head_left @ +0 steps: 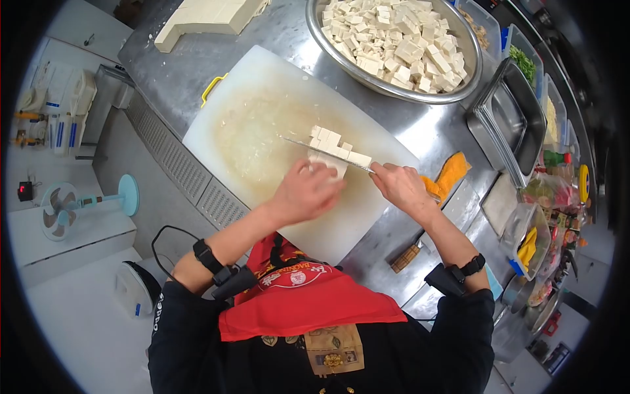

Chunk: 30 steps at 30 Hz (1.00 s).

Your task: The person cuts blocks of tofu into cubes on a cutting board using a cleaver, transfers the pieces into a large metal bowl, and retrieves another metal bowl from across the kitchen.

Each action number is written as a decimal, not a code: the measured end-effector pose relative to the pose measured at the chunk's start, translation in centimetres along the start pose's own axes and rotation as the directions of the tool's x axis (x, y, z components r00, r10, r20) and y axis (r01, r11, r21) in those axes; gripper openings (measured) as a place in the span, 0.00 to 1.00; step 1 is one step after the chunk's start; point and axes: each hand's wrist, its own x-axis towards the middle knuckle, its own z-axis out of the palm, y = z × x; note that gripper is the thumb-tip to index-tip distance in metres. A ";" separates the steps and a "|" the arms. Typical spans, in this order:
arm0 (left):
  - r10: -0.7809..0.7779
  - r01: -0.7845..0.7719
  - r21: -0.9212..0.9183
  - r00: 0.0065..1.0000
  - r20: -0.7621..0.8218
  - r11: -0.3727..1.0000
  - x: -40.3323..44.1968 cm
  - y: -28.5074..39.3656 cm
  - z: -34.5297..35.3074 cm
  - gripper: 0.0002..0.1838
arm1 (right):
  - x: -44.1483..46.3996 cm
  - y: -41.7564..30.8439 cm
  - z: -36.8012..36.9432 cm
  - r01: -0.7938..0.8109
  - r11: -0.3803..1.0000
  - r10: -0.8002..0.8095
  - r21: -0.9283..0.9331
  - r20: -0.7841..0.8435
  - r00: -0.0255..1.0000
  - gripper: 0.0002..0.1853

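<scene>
A white cutting board [262, 85] lies on the steel counter, with a small block of partly cut tofu [326, 141] near its middle. My right hand [401, 187] is closed around the handle end of a knife [321, 150], whose blade crosses the tofu. Close to the near side of the tofu is my left hand [307, 192], its fingers bent and somewhat apart, with nothing visible in them. A large metal bowl [314, 29] at the top holds many tofu cubes [400, 43].
A big tofu slab [209, 21] lies at the upper left. Right of the board are an orange cloth [453, 172], a wooden handle [405, 258] and stacked steel trays [474, 125]. Tubs of food line the right edge, including chopped greens [522, 64].
</scene>
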 end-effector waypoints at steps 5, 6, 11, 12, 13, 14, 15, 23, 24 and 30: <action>0.095 -0.091 0.163 0.995 -0.019 0.982 -2.5 -0.3 2.2 0.20 | -0.4 -0.6 -1.5 0.031 0.997 -0.027 0.077 -0.057 0.998 0.07; 0.089 -0.083 0.169 0.996 -0.031 0.982 -2.4 -0.4 2.5 0.21 | -0.6 -0.8 -2.2 0.031 0.995 -0.025 0.095 -0.060 0.998 0.07; 0.034 -0.033 0.082 0.999 -0.015 0.996 -2.1 -0.1 1.6 0.24 | -1.0 -1.5 -4.0 0.061 0.994 -0.053 0.087 -0.094 0.994 0.08; 0.030 -0.030 0.068 1.000 0.003 0.997 -1.5 0.2 0.8 0.23 | -1.0 -1.5 -4.1 0.072 0.994 -0.063 0.084 -0.102 0.993 0.08; 0.022 -0.023 0.053 0.999 0.023 0.998 -1.2 0.4 0.4 0.23 | -0.9 -1.6 -4.3 0.073 0.992 -0.062 0.101 -0.113 0.992 0.08; 0.051 -0.055 0.084 0.997 0.054 0.995 -1.4 0.3 0.5 0.23 | -1.0 -1.8 -4.6 0.076 0.990 -0.061 0.121 -0.119 0.991 0.08; 0.079 -0.089 0.115 0.993 0.087 0.989 -1.5 -0.1 0.6 0.22 | -1.0 -1.9 -5.0 0.078 0.987 -0.060 0.140 -0.127 0.990 0.08; 0.107 -0.095 0.260 0.994 -0.031 0.961 -3.0 -0.1 2.2 0.17 | -2.6 -2.6 -7.1 0.126 0.984 -0.114 0.124 -0.101 0.988 0.08; 0.105 -0.090 0.260 0.993 -0.048 0.961 -2.9 0.0 2.2 0.16 | -2.7 -2.6 -6.9 0.122 0.988 -0.114 0.099 -0.089 0.989 0.08; 0.097 -0.073 0.264 0.992 -0.079 0.962 -2.9 0.1 2.2 0.15 | -3.2 -2.6 -6.2 0.110 0.992 -0.106 0.067 -0.069 0.992 0.08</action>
